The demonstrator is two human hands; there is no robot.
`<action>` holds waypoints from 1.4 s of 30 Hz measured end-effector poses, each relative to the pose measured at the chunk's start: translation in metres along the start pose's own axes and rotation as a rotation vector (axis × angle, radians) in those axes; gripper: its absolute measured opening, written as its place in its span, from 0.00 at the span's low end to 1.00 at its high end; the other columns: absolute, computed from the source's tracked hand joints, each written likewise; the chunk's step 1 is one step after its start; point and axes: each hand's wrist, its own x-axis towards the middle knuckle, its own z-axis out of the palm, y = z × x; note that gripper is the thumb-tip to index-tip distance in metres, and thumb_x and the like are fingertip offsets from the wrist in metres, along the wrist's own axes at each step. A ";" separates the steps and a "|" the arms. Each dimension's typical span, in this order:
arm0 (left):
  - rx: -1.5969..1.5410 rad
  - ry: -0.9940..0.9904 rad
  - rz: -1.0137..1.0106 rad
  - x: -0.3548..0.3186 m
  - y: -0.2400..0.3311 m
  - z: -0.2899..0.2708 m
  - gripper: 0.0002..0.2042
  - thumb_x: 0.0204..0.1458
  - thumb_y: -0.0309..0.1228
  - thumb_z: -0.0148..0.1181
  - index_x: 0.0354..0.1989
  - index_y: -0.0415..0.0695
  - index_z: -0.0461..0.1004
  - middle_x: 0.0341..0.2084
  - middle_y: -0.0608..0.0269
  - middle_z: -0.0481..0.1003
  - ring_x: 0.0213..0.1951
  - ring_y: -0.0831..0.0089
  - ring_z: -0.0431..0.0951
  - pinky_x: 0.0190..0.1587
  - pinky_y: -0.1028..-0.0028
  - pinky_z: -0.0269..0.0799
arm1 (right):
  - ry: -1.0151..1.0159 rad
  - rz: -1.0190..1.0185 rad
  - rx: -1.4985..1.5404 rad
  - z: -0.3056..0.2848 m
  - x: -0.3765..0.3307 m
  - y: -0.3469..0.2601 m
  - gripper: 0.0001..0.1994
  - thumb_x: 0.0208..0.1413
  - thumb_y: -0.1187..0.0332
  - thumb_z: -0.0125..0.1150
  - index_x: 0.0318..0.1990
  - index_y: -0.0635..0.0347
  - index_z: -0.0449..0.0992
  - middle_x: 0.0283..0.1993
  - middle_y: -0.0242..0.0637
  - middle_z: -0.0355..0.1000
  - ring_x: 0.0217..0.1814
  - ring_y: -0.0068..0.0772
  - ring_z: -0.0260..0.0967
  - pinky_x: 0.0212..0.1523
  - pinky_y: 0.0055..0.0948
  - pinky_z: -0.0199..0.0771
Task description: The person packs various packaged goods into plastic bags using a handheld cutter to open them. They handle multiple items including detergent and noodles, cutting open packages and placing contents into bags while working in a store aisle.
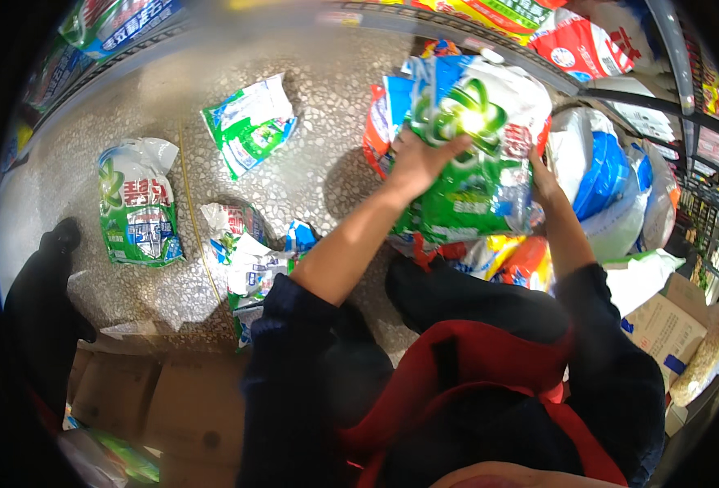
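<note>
A large green and white bag of laundry detergent is held up in front of me, at the right of the middle. My left hand grips its left side, thumb laid across the front. My right hand clasps the opposite edge; most of its fingers are hidden behind the bag. Behind and under this bag, a stack of other bags with red and orange edges shows. To the left on the speckled floor stands a similar green and white detergent bag. A smaller green and white bag lies beyond my left forearm.
More small packs lie by my left forearm. Brown cardboard boxes stand at the lower left, near a dark-clothed leg. Clear plastic bags with blue contents crowd the right, beside metal shelving and an open carton.
</note>
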 end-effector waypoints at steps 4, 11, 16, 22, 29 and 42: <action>-0.302 0.009 -0.103 -0.004 0.015 -0.004 0.43 0.35 0.39 0.72 0.54 0.27 0.53 0.44 0.48 0.69 0.43 0.66 0.72 0.47 0.73 0.68 | -0.022 0.114 -0.020 0.000 0.001 -0.005 0.25 0.57 0.49 0.46 0.52 0.60 0.67 0.47 0.39 0.71 0.44 0.33 0.71 0.49 0.33 0.70; 0.167 0.270 -0.018 -0.133 0.093 0.028 0.39 0.28 0.42 0.73 0.47 0.31 0.62 0.40 0.46 0.70 0.43 0.56 0.72 0.45 0.65 0.67 | -0.063 0.218 0.152 0.027 -0.117 0.046 0.25 0.57 0.49 0.44 0.53 0.58 0.66 0.50 0.40 0.69 0.48 0.35 0.69 0.50 0.35 0.69; 0.782 0.363 -0.052 -0.266 0.202 0.091 0.49 0.22 0.50 0.72 0.53 0.33 0.55 0.41 0.45 0.63 0.44 0.48 0.67 0.46 0.57 0.63 | -0.196 0.327 0.500 0.038 -0.258 0.069 0.30 0.53 0.47 0.52 0.58 0.55 0.61 0.54 0.38 0.66 0.54 0.36 0.64 0.55 0.39 0.63; 0.845 0.184 0.004 -0.394 0.362 0.201 0.46 0.23 0.51 0.73 0.48 0.32 0.59 0.40 0.42 0.64 0.41 0.48 0.68 0.43 0.59 0.66 | -0.304 0.185 0.494 0.001 -0.416 0.001 0.33 0.46 0.50 0.58 0.58 0.58 0.60 0.53 0.38 0.66 0.53 0.35 0.65 0.55 0.36 0.63; 0.703 -0.119 -0.160 -0.471 0.518 0.275 0.45 0.25 0.36 0.75 0.51 0.35 0.52 0.44 0.46 0.67 0.46 0.59 0.70 0.48 0.65 0.67 | -0.286 -0.182 0.476 -0.052 -0.579 -0.118 0.38 0.38 0.54 0.64 0.58 0.60 0.59 0.52 0.37 0.67 0.52 0.34 0.65 0.54 0.34 0.63; 0.480 -0.333 0.546 -0.451 0.752 0.324 0.42 0.30 0.23 0.69 0.58 0.35 0.51 0.47 0.54 0.66 0.49 0.67 0.67 0.53 0.68 0.62 | -0.046 -0.956 0.347 -0.025 -0.750 -0.414 0.24 0.45 0.59 0.63 0.49 0.61 0.69 0.43 0.33 0.71 0.45 0.25 0.67 0.46 0.27 0.66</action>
